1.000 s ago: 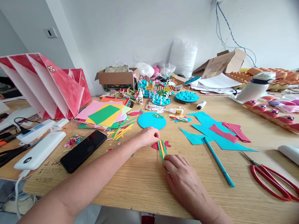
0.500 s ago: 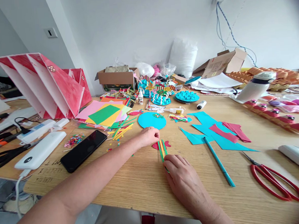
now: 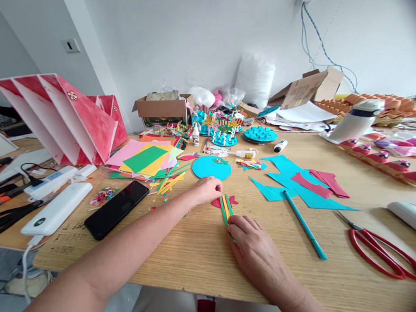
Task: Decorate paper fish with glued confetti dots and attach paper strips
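My right hand (image 3: 251, 241) is closed, pinching the near ends of green and yellow paper strips (image 3: 227, 208). The strips' far ends lie across a red paper fish (image 3: 234, 200), whose head and tail show on either side. Just beyond, my left hand (image 3: 209, 189) has its fingers curled together; whatever is between them is hidden. It is by the near edge of a blue paper disc (image 3: 209, 169), which bears a small green decorated fish (image 3: 219, 161).
Right of my hands are blue paper offcuts (image 3: 283, 169), red scraps (image 3: 311, 186), a teal pen (image 3: 305, 227) and red-handled scissors (image 3: 382, 253). On the left lie a phone (image 3: 117, 210), a power bank (image 3: 57, 209) and coloured paper sheets (image 3: 146, 160). Glue bottles (image 3: 195, 134) stand farther back.
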`<action>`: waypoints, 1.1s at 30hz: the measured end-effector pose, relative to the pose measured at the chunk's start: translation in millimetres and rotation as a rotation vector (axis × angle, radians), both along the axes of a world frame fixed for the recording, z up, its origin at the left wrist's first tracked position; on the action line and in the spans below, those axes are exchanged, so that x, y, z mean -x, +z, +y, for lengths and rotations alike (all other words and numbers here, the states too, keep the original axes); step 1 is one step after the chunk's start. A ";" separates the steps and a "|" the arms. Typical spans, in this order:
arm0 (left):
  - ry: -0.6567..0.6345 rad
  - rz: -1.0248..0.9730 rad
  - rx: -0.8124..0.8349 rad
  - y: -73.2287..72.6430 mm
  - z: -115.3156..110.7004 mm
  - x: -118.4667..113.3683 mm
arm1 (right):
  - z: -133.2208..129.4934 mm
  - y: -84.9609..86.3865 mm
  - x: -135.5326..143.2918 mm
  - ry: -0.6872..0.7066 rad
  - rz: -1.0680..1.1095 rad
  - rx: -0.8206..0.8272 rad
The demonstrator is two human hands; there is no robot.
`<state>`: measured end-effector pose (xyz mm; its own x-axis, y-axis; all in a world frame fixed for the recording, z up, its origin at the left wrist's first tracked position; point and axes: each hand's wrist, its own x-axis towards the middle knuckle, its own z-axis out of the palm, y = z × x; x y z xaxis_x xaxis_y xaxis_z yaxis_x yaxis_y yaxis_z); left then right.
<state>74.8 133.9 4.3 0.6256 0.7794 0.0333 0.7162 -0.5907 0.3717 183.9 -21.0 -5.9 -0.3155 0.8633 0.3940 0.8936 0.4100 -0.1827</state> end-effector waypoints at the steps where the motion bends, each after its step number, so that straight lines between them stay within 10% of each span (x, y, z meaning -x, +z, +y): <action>1: 0.000 0.001 -0.001 0.2 -0.3 0.0 | 0.1 -0.3 -0.1 -0.001 0.003 0.007; 33: 0.002 -0.012 0.012 1.3 0.1 -1.3 | -1.9 -0.3 0.3 -0.005 -0.056 -0.019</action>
